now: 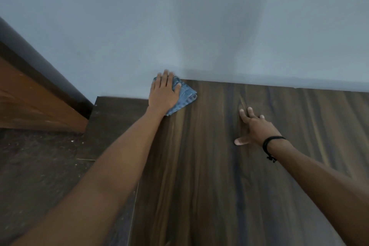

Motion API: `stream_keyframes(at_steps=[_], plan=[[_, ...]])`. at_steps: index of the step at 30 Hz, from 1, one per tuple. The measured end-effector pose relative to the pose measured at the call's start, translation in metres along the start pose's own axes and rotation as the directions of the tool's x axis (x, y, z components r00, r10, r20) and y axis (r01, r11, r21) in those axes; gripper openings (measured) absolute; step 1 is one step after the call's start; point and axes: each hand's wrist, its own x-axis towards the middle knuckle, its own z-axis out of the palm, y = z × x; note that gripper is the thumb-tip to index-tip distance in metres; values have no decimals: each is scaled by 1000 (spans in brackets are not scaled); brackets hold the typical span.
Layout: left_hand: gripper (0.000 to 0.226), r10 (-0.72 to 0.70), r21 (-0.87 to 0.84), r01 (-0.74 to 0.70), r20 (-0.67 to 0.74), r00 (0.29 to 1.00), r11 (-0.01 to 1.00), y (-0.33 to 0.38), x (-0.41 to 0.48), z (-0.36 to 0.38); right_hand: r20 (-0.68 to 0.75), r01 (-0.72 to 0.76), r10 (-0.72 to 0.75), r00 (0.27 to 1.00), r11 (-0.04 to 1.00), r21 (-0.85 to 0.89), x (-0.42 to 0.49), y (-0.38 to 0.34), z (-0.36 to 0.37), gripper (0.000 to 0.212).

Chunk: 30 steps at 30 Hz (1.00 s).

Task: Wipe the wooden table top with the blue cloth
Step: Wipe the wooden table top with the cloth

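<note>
The left hand (162,94) lies flat on the blue cloth (184,97), fingers straight and together, pressing it down at the far left corner of the wooden table top (219,166), right against the wall (199,26). The fingertips reach the wall line and look slightly blurred. The cloth is bunched and folded under the palm, with most of its visible part sticking out to the right of the hand and a small edge showing on the far left side by the fingers.

The right hand (255,130) is open and holds nothing. Its fingers are spread, their tips touching the table top further right and nearer than the cloth, with the thumb stretched out to the left. A black cord bracelet (272,142) circles the right wrist, its knotted end hanging down.

The table top is dark brown with streaky grain and runs along the pale grey-blue wall. To the left, lower down, is a dark floor (40,166), and at the far left stands a brown wooden panel (30,102) with a dark edge.
</note>
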Motion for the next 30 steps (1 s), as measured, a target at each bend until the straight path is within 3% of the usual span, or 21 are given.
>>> stream_keyframes(at_steps=[3, 8, 14, 20, 25, 27, 30], plan=[[65, 6, -14, -6, -22, 1000, 1000, 8, -9, 2, 2, -4, 4, 1000, 1000, 3, 3, -2, 1, 123], [65, 167, 36, -168, 29, 986, 985, 27, -32, 11, 4, -14, 14, 1000, 1000, -15, 7, -4, 1, 124], [66, 121, 4, -121, 22, 992, 993, 51, 7, 8, -1, -22, 22, 1000, 1000, -11, 3, -3, -1, 124], [66, 365, 2, -367, 118, 924, 930, 73, -156, 39, -22, 1, -2, 1000, 999, -41, -6, -6, -3, 124], [61, 580, -22, -586, 173, 796, 810, 70, -356, 64, -23, -3, 2, 1000, 1000, -23, -10, -8, -2, 121], [62, 600, 11, -615, 206, 773, 788, 66, -386, 64, -29, -6, 5, 1000, 1000, -21, -12, -9, -2, 118], [63, 573, 8, -589, 223, 789, 808, 65, -356, 56, -46, -4, 3, 999, 1000, -25, -14, -9, 2, 113]])
